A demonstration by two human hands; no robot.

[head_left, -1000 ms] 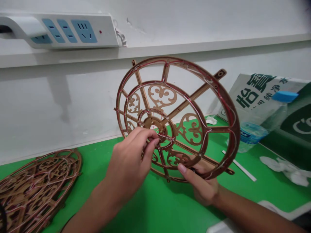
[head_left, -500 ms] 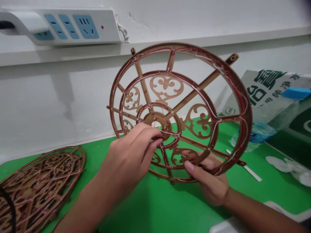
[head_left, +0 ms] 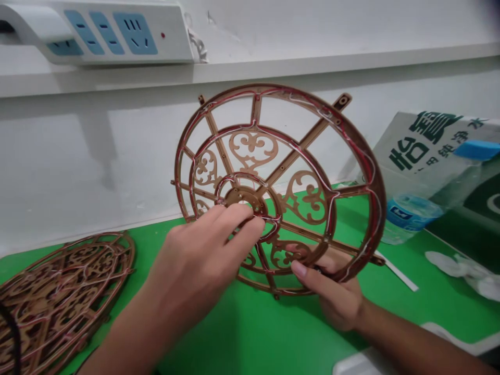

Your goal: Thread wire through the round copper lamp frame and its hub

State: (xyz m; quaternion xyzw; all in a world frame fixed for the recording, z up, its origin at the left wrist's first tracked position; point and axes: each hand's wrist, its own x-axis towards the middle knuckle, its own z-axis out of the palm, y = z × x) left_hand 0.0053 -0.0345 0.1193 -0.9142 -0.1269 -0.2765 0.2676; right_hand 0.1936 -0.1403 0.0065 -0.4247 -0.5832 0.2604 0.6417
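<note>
A round brown openwork frame (head_left: pixel 302 148) with rings, spokes and scroll ornaments is held up and tilted above the green table. Red and white wires (head_left: pixel 332 195) run along its rings and some spokes. My right hand (head_left: pixel 338 291) grips the lower right of the frame, thumb on the near side and fingers behind. At the central hub (head_left: pixel 234 197), my left hand (head_left: pixel 211 250) has its thumb and fingers drawn together over the wires. Its fingertips partly cover the hub, and what is between them is hidden.
Similar wired frames (head_left: pixel 66 297) lie at the left on the green table (head_left: pixel 250 338). At the right are a plastic bottle (head_left: pixel 414 213), a printed carton (head_left: pixel 414 140), a white strip (head_left: pixel 402 276) and crumpled white material (head_left: pixel 464 271). A power strip (head_left: pixel 128 34) is on the wall ledge.
The frame has shifted left and its top edge sits lower, with the right hand still gripping it. The left hand has moved slightly left, its fingers bunched more over the hub.
</note>
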